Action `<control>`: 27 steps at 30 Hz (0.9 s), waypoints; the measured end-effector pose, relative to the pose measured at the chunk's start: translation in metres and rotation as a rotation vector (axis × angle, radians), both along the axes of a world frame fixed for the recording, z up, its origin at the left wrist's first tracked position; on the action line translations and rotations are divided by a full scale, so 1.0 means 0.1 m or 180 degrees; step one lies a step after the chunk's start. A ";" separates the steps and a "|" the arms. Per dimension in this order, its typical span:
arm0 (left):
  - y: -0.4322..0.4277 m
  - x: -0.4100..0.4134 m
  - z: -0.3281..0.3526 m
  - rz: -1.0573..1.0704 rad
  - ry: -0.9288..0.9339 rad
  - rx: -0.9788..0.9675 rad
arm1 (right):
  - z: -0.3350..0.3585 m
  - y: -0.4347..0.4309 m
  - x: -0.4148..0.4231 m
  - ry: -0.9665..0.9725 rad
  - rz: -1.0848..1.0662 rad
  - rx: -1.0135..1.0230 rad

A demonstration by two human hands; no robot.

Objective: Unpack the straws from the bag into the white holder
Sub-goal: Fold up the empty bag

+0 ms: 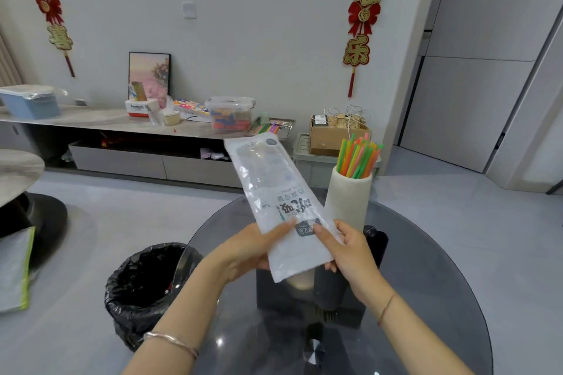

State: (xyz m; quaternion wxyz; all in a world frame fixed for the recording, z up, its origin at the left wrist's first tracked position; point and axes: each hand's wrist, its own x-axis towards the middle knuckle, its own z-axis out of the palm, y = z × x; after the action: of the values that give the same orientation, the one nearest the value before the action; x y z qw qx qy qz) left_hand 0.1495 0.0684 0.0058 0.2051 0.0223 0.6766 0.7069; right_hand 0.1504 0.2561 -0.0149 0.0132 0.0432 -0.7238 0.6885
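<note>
**Bag flat and clear in both hands; straws standing in holder**

The bag (275,201) is a long, clear plastic sleeve, held above the round glass table (426,268) and tilted up and away to the left. It appears flat and see-through, with printed text reading upside down near its lower end. The left hand (253,250) pinches its lower left edge, thumb on top. The right hand (350,248) grips the lower right edge, thumb pressed on the printed label. The white holder (347,198), ribbed and cylindrical, stands upright on the table just right of the bag. Coloured straws (359,158) in green, orange, yellow and pink stand bunched in it, leaning slightly right. A black-lined bin (146,286) sits on the floor to the left.
</note>
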 end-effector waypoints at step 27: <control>-0.05 0.16 -0.32 0.0183 0.0446 -0.0490 | -0.33 -0.13 0.06 -0.0305 0.0408 -0.0104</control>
State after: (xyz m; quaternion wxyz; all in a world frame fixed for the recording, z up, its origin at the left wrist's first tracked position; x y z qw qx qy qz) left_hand 0.1650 0.0635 -0.0263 0.1379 0.0364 0.7419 0.6551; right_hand 0.1565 0.2433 -0.0482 -0.0649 0.0563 -0.7080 0.7009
